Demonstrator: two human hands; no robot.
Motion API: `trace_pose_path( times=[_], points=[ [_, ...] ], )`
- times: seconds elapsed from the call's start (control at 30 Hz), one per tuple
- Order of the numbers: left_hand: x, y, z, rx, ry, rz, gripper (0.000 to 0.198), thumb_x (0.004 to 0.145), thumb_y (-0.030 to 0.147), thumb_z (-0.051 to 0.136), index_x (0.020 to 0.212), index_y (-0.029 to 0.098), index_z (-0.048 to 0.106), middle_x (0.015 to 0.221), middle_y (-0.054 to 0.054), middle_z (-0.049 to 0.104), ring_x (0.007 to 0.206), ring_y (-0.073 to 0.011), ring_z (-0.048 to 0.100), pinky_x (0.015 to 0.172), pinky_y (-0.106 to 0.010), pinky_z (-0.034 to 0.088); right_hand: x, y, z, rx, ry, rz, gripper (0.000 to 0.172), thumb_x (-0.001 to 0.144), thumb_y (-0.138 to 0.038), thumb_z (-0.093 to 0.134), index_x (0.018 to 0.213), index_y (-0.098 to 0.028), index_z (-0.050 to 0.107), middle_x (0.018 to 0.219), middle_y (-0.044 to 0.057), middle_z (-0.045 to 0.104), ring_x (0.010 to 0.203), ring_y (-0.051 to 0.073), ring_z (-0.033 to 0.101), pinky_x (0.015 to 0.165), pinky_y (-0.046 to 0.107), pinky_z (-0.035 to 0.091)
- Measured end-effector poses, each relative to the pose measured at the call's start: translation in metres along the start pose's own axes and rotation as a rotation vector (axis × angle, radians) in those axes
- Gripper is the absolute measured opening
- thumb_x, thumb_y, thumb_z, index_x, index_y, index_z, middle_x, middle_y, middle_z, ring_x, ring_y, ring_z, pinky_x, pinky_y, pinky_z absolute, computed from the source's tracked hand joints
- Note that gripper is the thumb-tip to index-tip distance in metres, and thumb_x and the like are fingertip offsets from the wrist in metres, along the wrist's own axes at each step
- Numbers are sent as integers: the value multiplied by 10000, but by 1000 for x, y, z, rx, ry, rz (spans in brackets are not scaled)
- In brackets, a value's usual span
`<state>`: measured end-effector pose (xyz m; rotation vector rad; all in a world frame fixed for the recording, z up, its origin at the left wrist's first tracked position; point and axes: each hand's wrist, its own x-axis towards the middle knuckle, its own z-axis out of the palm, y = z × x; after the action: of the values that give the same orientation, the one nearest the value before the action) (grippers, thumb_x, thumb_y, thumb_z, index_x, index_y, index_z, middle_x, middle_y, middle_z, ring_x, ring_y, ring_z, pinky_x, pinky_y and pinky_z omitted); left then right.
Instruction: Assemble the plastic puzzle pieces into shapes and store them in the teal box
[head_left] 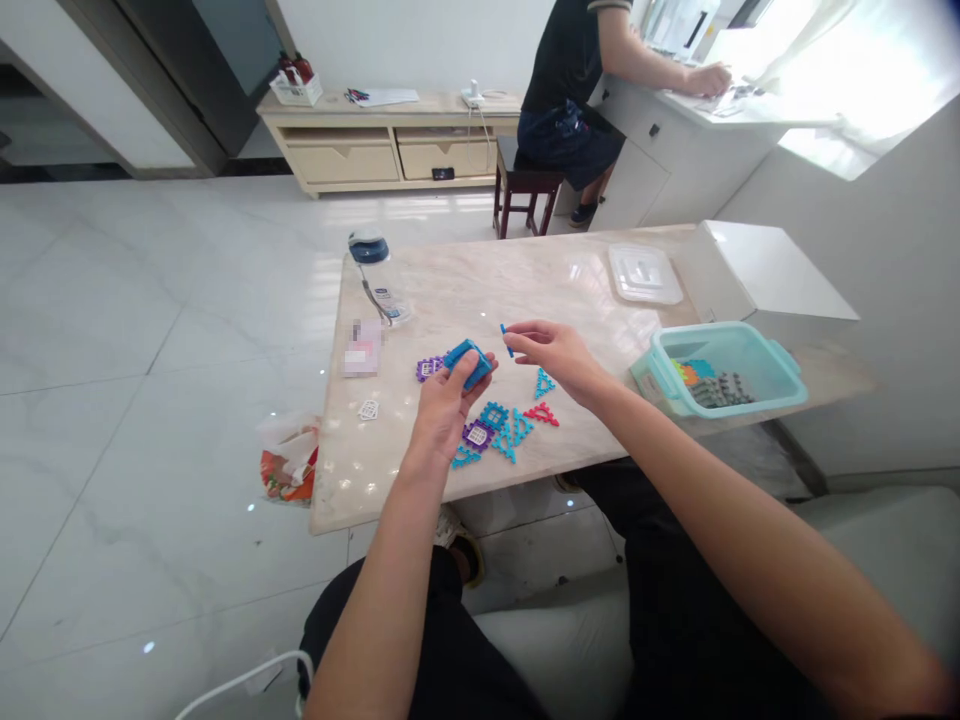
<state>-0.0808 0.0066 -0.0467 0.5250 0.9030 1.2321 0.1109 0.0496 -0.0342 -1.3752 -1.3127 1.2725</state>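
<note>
Blue piece [480, 370] in left grip [448, 397], strip [505, 337] in right grip [555, 350]

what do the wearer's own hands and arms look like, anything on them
The left hand and right hand are ungloved. The left forearm and right forearm are bare, with no sleeve, watch or bracelet showing.

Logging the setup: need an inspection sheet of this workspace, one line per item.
Surface: table, pale, marbled.
Parts: blue, purple and red tiles loose on top; tub holds grey pieces and others.
Clutter: bottle, lid, white box.
Left hand: holds blue block.
Right hand: pinches thin blue piece.
Cables: white cable, lower left.
Surroundings: person seated on stool; cabinet behind.
</note>
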Motion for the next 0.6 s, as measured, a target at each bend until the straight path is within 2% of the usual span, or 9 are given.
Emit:
trace_pose_path(
  times=[0.2, 0.37, 0.5, 0.6],
  points=[
    [-1, -22, 9, 61, -42, 36, 441, 705, 430, 1011, 1023, 188, 827, 1102, -88, 847, 1150, -263, 784, 1046, -363, 561, -32, -16, -2, -39, -79, -87, 344, 877, -443, 862, 1100, -183, 837, 1064, 99, 854, 1001, 245, 799, 949, 409, 659],
    [2, -26, 12, 50, -84, 7, 459, 701, 445, 1014, 1039, 193, 833, 1096, -73, 844, 1130, -246, 777, 1040, -357, 556, -37, -12, -6, -119, -53, -178, 330, 916, -492, 815, 1068, -202, 856, 1074, 79, 859, 1043, 261, 799, 1021, 431, 627],
    [7, -25, 12, 33, -108, -28, 449, 710, 457, 1007, 1010, 175, 827, 1051, -74, 841, 1043, -214, 781, 1015, -342, 569, -35, -8, -7, -112, -33, -179, 335, 889, -521, 840, 1008, -209, 869, 1032, 72, 862, 1018, 279, 803, 958, 423, 647],
    [9, -24, 12, 21, -100, -53, 418, 718, 451, 998, 977, 175, 821, 981, -60, 836, 961, -191, 782, 985, -326, 582, -34, -9, -9, -120, -62, -170, 334, 883, -523, 846, 1024, -221, 868, 1074, 75, 858, 1045, 286, 797, 920, 413, 657]
  ],
)
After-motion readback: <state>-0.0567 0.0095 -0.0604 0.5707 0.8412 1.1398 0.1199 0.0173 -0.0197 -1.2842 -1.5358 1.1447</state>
